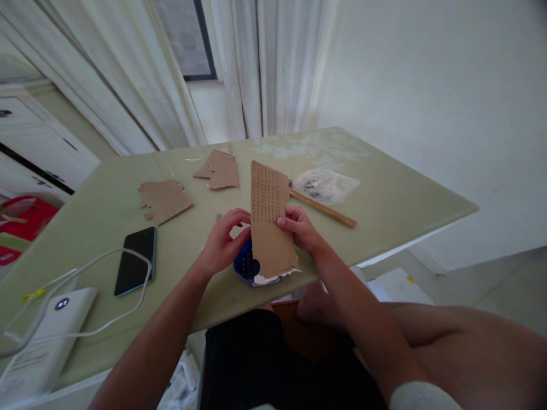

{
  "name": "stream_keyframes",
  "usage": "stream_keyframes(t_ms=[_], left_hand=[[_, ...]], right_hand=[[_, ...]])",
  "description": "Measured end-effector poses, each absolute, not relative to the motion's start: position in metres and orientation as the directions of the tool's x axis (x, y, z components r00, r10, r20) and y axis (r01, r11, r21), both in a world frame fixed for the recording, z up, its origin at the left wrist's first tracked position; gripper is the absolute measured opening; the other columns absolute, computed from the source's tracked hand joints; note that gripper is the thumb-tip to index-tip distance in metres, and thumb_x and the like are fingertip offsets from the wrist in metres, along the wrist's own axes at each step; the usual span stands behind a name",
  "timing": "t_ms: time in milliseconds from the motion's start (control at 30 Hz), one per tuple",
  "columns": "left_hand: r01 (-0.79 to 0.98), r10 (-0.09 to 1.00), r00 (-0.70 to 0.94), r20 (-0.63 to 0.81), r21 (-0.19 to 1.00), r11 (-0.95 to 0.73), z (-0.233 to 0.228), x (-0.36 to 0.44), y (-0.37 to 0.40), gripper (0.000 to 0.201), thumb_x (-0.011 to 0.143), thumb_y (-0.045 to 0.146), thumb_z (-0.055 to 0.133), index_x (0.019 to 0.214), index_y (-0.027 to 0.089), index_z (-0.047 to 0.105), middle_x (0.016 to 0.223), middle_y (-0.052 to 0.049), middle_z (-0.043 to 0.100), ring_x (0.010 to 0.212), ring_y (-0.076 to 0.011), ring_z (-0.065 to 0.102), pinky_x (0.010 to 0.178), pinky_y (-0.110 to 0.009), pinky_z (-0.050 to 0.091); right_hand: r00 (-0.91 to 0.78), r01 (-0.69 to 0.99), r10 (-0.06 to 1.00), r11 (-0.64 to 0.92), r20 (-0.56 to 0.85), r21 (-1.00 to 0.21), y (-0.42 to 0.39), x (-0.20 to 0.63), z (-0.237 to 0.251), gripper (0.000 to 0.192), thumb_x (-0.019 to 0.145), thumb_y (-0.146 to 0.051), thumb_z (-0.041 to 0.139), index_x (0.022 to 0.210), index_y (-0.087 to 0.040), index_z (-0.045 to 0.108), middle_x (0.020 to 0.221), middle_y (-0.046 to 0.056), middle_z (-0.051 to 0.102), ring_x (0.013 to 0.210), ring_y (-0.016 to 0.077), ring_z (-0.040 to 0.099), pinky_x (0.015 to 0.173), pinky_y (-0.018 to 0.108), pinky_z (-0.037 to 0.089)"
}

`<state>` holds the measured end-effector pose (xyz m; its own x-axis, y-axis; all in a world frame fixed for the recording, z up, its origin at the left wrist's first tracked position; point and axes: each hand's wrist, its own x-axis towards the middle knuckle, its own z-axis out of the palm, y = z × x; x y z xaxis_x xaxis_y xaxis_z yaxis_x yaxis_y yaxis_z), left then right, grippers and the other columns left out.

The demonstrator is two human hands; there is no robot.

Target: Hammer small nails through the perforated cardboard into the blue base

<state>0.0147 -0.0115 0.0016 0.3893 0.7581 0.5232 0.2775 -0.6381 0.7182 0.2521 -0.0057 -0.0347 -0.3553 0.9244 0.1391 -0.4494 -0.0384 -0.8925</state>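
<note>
Both arms reach out from the bottom of the view to the green table (384, 199). On it lie a white box (47, 336) with a white cord (106, 273), a black phone (135, 259), torn brown bits (164, 199) and a wooden stick (325, 209).

Between the hands stands the tall cardboard strip (269, 228). It points up and away, long side running top to bottom. It is brown with rows of tiny holes, and its bottom edge is ripped and white. The right hand (301, 228) pinches its right edge. The left hand (222, 245) is curled at its left edge, fingers closed, but I cannot tell if it grips. A small blue thing (245, 266) sits just behind the strip.
</note>
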Motion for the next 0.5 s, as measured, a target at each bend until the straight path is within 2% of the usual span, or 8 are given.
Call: stream_keyframes(t_ms=[200,367,500], left_hand=[[0.242,0.753,0.346,0.560,0.722,-0.648,-0.0022,0.0141,-0.0120,0.016,0.100,0.036,0.076,0.091,0.023,0.075,0.106,-0.008,0.081,0.097,-0.0229,0.073,0.086,-0.035,0.058],[0.235,0.765,0.356,0.537,0.741,-0.630,-0.0035,0.0160,-0.0152,0.013,0.098,0.036,0.080,0.106,0.026,0.084,0.124,-0.009,0.081,0.116,-0.0288,0.075,0.104,-0.043,0.059],[0.242,0.775,0.337,0.534,0.747,-0.619,-0.0057,0.0185,-0.0150,0.016,0.098,0.034,0.079,0.111,0.027,0.084,0.125,-0.008,0.081,0.115,-0.0284,0.075,0.101,-0.042,0.060]], right_hand=[[-0.376,-0.450,0.912,-0.027,0.162,-0.893,-0.0056,0.2500,-0.0375,0.043,0.077,-0.050,0.099,0.103,-0.019,0.086,0.098,0.006,0.086,0.082,0.0190,0.079,0.075,0.028,0.062],[-0.406,-0.401,0.905,-0.053,0.125,-0.915,-0.0070,0.2497,-0.0372,0.040,0.079,-0.045,0.098,0.109,-0.020,0.087,0.103,0.004,0.086,0.083,0.0175,0.079,0.075,0.026,0.061],[-0.403,-0.394,0.909,-0.069,0.105,-0.917,-0.0062,0.2497,-0.0363,0.042,0.081,-0.047,0.097,0.111,-0.020,0.087,0.104,0.005,0.086,0.084,0.0179,0.079,0.075,0.026,0.061]])
